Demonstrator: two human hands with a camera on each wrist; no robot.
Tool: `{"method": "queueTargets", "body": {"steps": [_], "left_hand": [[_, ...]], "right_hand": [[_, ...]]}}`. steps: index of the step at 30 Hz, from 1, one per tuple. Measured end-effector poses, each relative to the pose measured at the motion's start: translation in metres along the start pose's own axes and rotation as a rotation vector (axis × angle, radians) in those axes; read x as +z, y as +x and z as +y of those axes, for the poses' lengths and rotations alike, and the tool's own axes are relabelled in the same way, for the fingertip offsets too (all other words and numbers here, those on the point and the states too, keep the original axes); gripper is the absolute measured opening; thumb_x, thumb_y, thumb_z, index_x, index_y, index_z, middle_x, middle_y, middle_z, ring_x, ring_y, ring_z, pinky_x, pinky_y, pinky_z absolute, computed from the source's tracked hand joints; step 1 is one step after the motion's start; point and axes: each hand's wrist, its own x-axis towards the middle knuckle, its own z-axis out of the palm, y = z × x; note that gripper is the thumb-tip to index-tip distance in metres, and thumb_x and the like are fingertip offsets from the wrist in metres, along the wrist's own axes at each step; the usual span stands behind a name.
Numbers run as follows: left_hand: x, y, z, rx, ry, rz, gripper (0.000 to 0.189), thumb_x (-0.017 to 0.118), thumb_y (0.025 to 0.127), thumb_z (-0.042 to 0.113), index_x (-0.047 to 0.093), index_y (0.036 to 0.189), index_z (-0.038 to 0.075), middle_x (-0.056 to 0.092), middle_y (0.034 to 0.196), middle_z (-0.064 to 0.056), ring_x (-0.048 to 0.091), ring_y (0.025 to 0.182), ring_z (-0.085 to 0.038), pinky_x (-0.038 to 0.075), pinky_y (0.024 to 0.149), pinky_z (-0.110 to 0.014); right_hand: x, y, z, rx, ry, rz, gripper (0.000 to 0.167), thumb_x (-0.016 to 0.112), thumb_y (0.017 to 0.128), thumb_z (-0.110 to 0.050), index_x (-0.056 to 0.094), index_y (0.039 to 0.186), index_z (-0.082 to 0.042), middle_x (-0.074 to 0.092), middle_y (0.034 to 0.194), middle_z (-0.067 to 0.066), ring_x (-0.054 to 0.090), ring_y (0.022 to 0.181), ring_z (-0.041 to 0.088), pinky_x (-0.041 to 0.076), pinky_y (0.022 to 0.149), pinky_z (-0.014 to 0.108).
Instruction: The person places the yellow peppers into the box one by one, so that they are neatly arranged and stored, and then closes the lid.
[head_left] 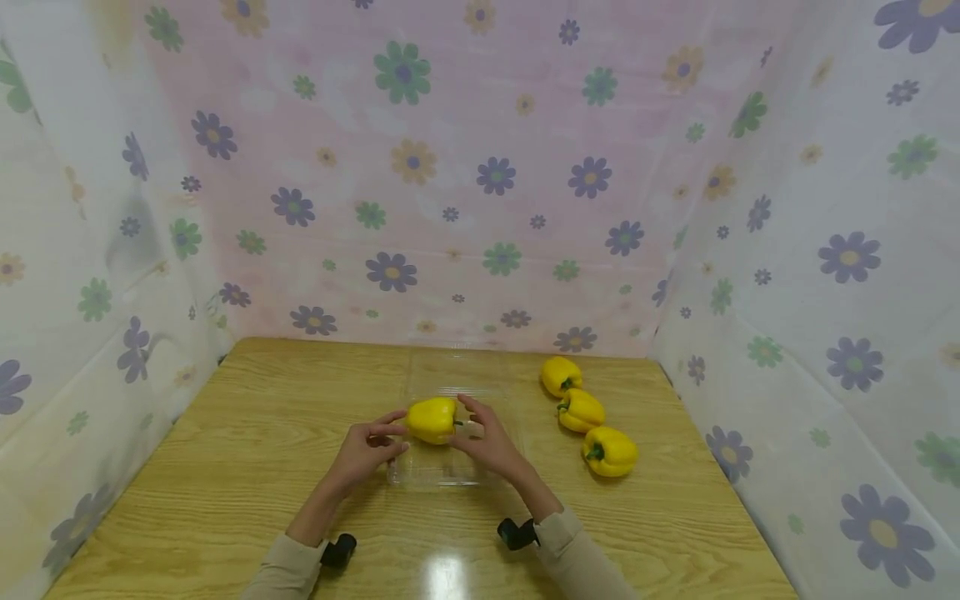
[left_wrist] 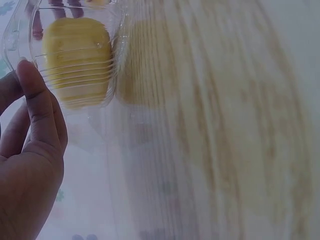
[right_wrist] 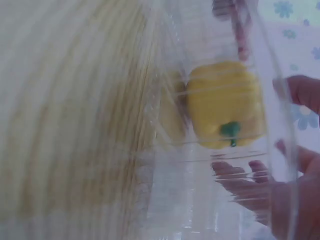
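Observation:
A yellow bell pepper (head_left: 431, 419) lies on its side in a clear plastic container (head_left: 450, 478), its green stem toward the right. My left hand (head_left: 365, 450) is at the pepper's left end, fingers bent loosely and fingertips close to it. The left wrist view shows that hand's fingertips (left_wrist: 25, 67) by the container's rim, with the pepper behind the ribbed clear wall. On the stem side is my right hand (head_left: 487, 437), thumb and fingers spread apart. In the right wrist view its fingers (right_wrist: 240, 182) show partly through the clear plastic.
The container's clear lid (head_left: 457, 367) lies folded back toward the rear of the wooden table (head_left: 300, 392). To the right, three more yellow bell peppers (head_left: 610, 452) lie in a slanting row. Flower-patterned sheets (head_left: 450, 208) enclose the table at the back and sides.

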Motion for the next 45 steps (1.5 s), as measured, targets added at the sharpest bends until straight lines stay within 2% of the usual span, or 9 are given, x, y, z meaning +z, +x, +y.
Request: {"method": "queueTargets", "body": {"steps": [4, 10, 20, 25, 29, 35, 37, 40, 45], "left_hand": [[0.000, 0.002, 0.001, -0.003, 0.007, 0.003, 0.032, 0.072, 0.093, 0.001, 0.067, 0.121, -0.015, 0.044, 0.155, -0.024, 0.064, 0.081, -0.019, 0.056, 0.059, -0.025], [0.000, 0.003, -0.003, -0.019, 0.005, 0.015, 0.031, 0.072, 0.093, 0.001, 0.068, 0.120, -0.013, 0.045, 0.155, -0.023, 0.064, 0.079, -0.020, 0.056, 0.060, -0.024], [0.002, -0.001, -0.001, 0.021, 0.028, 0.034, 0.029, 0.072, 0.093, 0.001, 0.068, 0.117, -0.015, 0.046, 0.152, -0.028, 0.062, 0.073, -0.013, 0.055, 0.059, -0.025], [0.002, -0.002, 0.000, 0.032, 0.030, 0.034, 0.029, 0.072, 0.092, 0.000, 0.068, 0.117, -0.016, 0.046, 0.151, -0.029, 0.062, 0.072, -0.012, 0.055, 0.059, -0.025], [0.001, -0.001, -0.001, 0.025, 0.021, 0.021, 0.030, 0.072, 0.093, 0.001, 0.067, 0.117, -0.016, 0.045, 0.152, -0.028, 0.060, 0.070, -0.011, 0.055, 0.059, -0.025], [0.002, 0.002, -0.005, -0.004, 0.012, 0.017, 0.030, 0.072, 0.092, 0.000, 0.068, 0.118, -0.015, 0.046, 0.153, -0.026, 0.061, 0.071, -0.010, 0.055, 0.059, -0.024], [0.003, 0.002, -0.006, -0.008, 0.010, 0.021, 0.030, 0.072, 0.092, 0.000, 0.068, 0.118, -0.015, 0.046, 0.153, -0.025, 0.061, 0.071, -0.011, 0.055, 0.059, -0.025], [0.003, 0.001, -0.006, -0.004, 0.009, 0.026, 0.030, 0.072, 0.092, 0.000, 0.068, 0.118, -0.015, 0.047, 0.153, -0.025, 0.061, 0.072, -0.011, 0.056, 0.059, -0.026], [0.004, 0.000, -0.004, 0.009, 0.009, 0.028, 0.031, 0.072, 0.092, 0.000, 0.066, 0.118, -0.017, 0.046, 0.153, -0.027, 0.063, 0.074, -0.017, 0.056, 0.059, -0.027]], "right_hand": [[0.000, -0.011, 0.000, -0.033, 0.054, 0.114, 0.058, 0.065, 0.096, 0.001, 0.045, 0.151, -0.002, 0.041, 0.153, 0.025, 0.041, 0.136, 0.051, 0.046, 0.105, 0.061], [-0.004, -0.028, 0.000, -0.151, 0.172, 0.346, 0.039, 0.064, 0.091, 0.015, 0.065, 0.127, -0.001, 0.060, 0.131, 0.027, 0.055, 0.121, 0.048, 0.056, 0.098, 0.046], [-0.045, -0.054, 0.011, -0.230, 0.228, 0.329, 0.029, 0.066, 0.092, 0.010, 0.063, 0.121, 0.012, 0.068, 0.116, -0.002, 0.067, 0.105, 0.024, 0.058, 0.088, 0.025], [-0.073, -0.063, 0.019, -0.289, 0.153, 0.288, 0.027, 0.065, 0.094, 0.008, 0.062, 0.120, 0.015, 0.069, 0.116, 0.006, 0.068, 0.102, 0.023, 0.058, 0.087, 0.024], [-0.101, -0.071, 0.027, -0.265, -0.003, 0.276, 0.022, 0.065, 0.095, 0.006, 0.065, 0.117, 0.012, 0.069, 0.113, 0.020, 0.068, 0.100, 0.016, 0.057, 0.086, 0.022], [-0.145, -0.089, 0.030, -0.221, -0.217, 0.322, 0.017, 0.065, 0.097, 0.003, 0.070, 0.114, 0.004, 0.069, 0.112, 0.025, 0.068, 0.101, 0.022, 0.056, 0.087, 0.021], [-0.156, -0.095, 0.032, -0.201, -0.256, 0.350, 0.018, 0.066, 0.097, 0.001, 0.069, 0.114, 0.004, 0.068, 0.114, 0.026, 0.067, 0.104, 0.023, 0.055, 0.089, 0.023], [-0.171, -0.103, 0.035, -0.177, -0.306, 0.360, 0.024, 0.067, 0.097, 0.000, 0.067, 0.120, 0.006, 0.066, 0.120, 0.026, 0.064, 0.111, 0.026, 0.056, 0.095, 0.038], [-0.193, -0.115, 0.042, -0.115, -0.332, 0.192, 0.044, 0.068, 0.092, 0.008, 0.060, 0.135, 0.004, 0.057, 0.139, 0.026, 0.050, 0.127, 0.045, 0.038, 0.103, 0.073]]}}
